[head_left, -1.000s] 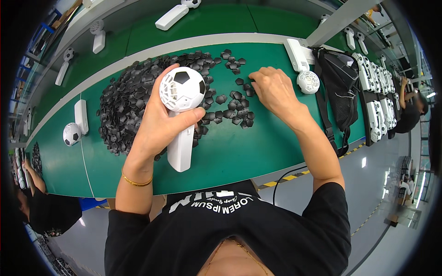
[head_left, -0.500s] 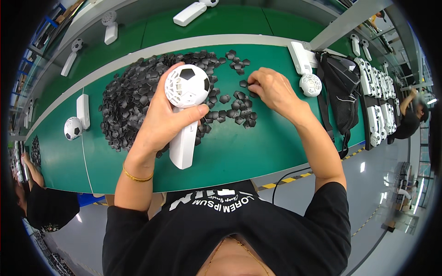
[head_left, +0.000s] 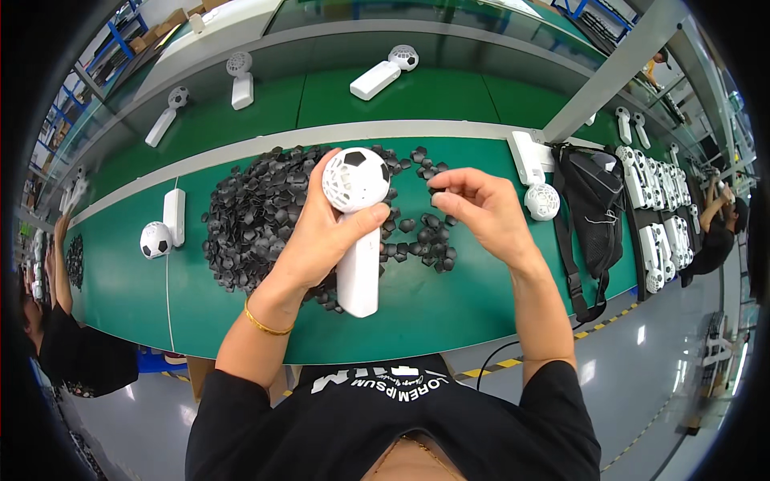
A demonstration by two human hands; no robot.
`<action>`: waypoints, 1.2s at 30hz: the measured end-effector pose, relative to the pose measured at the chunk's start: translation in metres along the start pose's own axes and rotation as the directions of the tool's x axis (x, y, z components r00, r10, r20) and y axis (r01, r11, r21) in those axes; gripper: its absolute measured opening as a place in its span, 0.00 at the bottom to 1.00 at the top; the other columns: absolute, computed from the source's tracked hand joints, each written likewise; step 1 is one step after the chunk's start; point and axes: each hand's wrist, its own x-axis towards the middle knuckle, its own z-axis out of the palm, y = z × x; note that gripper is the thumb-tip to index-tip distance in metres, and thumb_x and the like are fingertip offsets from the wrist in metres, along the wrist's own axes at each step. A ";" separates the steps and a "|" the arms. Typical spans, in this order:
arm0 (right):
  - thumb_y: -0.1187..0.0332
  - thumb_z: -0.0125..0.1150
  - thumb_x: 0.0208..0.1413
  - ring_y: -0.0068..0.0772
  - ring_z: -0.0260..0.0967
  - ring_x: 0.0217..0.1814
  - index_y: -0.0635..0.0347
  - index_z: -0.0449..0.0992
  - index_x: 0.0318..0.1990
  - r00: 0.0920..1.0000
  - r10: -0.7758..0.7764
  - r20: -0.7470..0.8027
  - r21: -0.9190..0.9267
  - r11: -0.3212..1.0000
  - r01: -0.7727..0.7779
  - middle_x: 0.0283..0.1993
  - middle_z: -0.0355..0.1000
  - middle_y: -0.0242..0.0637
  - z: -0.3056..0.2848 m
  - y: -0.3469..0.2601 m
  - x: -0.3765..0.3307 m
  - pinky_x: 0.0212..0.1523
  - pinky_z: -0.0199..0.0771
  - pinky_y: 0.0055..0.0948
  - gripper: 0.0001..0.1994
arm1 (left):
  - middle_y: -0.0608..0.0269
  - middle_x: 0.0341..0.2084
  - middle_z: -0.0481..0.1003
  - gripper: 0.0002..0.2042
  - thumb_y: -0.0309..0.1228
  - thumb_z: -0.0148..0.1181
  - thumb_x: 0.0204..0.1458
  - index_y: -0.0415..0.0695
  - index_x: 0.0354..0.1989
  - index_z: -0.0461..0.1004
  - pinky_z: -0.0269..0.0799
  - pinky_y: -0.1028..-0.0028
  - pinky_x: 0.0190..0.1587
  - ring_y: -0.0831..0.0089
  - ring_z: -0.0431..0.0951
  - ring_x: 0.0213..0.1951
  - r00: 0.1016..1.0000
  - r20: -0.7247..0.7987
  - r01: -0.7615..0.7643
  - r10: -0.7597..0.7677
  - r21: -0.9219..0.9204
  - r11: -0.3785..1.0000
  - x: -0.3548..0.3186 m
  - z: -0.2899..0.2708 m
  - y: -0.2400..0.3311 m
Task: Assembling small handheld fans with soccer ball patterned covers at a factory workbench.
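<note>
My left hand point(head_left: 319, 248) is wrapped round a white handheld fan point(head_left: 358, 276), its round head patterned like a football and its handle pointing down toward me. The head has black pentagon patches and an open grille on its left side. To the right of it, my right hand point(head_left: 493, 216) pinches a small black pentagon piece point(head_left: 435, 194) between thumb and fingertips, apart from the fan. A large heap of black pentagon pieces point(head_left: 253, 232) lies behind and left of the fan. Several loose pentagon pieces point(head_left: 434, 240) are spread on the green table between my hands.
A similar fan point(head_left: 156, 240) lies at the left, another point(head_left: 542, 202) at the right beside a black backpack point(head_left: 592, 212). Racked fans point(head_left: 658, 188) stand farther right. More fans point(head_left: 375, 81) lie beyond the table's pale rim point(head_left: 449, 130). Co-workers point(head_left: 84, 349) are at both sides.
My right hand has lifted off the loose pieces with a black pentagon piece between its fingertips. My left hand still holds the fan. The whole view has shifted, showing more beyond the table.
</note>
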 end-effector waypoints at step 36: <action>0.67 0.61 0.58 0.14 0.63 0.28 0.62 0.70 0.35 0.874 -0.221 -0.433 0.087 0.955 0.284 0.29 0.69 0.28 0.064 -0.004 0.014 0.29 0.65 0.17 0.08 | 0.54 0.53 0.63 0.36 0.27 0.58 0.56 0.38 0.63 0.36 0.64 0.70 0.58 0.70 0.66 0.56 0.973 -0.035 -0.230 0.227 -0.177 0.957 0.014 0.041 -0.014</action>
